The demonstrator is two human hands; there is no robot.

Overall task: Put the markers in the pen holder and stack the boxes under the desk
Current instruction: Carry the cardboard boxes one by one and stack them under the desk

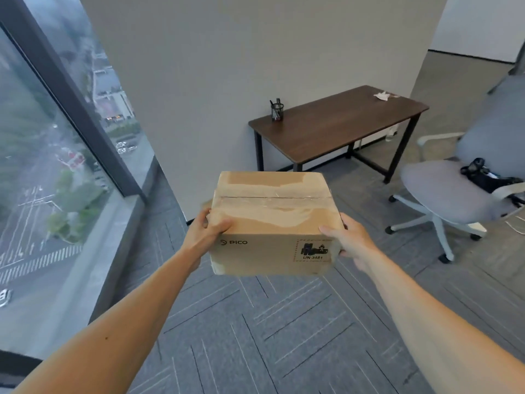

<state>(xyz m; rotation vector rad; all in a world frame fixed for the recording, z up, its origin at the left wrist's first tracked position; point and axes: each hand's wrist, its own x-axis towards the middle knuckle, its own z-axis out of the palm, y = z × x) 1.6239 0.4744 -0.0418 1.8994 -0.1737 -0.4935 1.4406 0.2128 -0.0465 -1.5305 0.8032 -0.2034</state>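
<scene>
The cardboard box is held in the air over the carpet, well short of the desk and on its near side. The left hand clamps the box's left face, thumb hooked over the top edge, fingers wrapped round the side. The right hand presses flat on the right face, thumb on the top corner; its fingertips are hidden behind the box. The box sits level, taped seam up.

The pen holder stands on the desk's far left corner by the wall, with markers already upright in it. The floor under the desk shows no box from here.

Step in hand, judged from the layout: carry the box to the desk and set it beneath.

Hazards:
- Grip is side pressure only — nothing visibly supports the base. If the palms relax, the box may slide down.
- The office chair stands just right of the desk; a wide swing could clip its base.
- The desk's lower crossbar and legs narrow the opening — a tilted or high entry could catch the desktop edge.
</scene>
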